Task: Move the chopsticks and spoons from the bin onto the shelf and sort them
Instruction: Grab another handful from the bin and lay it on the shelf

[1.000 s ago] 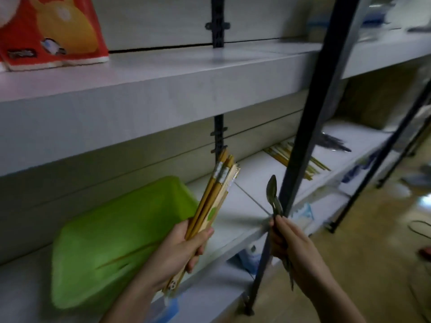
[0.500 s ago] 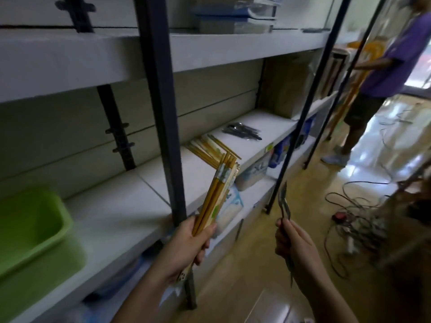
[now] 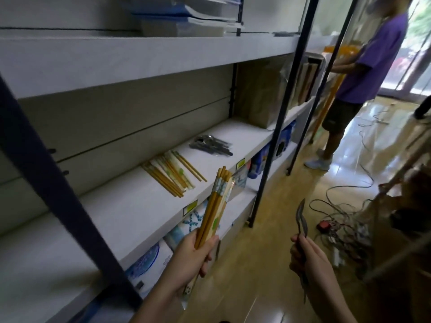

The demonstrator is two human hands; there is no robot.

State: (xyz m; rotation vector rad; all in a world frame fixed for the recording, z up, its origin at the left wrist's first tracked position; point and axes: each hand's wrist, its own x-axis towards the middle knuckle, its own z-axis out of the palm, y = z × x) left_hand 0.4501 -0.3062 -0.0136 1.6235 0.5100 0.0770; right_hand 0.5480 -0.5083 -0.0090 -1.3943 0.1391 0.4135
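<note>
The left hand (image 3: 186, 255) grips a bunch of chopsticks (image 3: 215, 206) in front of the shelf (image 3: 130, 210). The right hand (image 3: 311, 259) grips spoons (image 3: 301, 217). More chopsticks (image 3: 171, 172) lie on the shelf near its front edge, with more spoons (image 3: 211, 145) beside them.

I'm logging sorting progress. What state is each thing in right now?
Left hand: grips the chopstick bundle.
Chopstick bundle: held upright, off the shelf.
Right hand: grips the spoons.
Spoons: held, bowls up.
Chopstick pile: lying on the shelf.
Spoon pile: lying on the shelf, apart from the chopstick pile.
</note>
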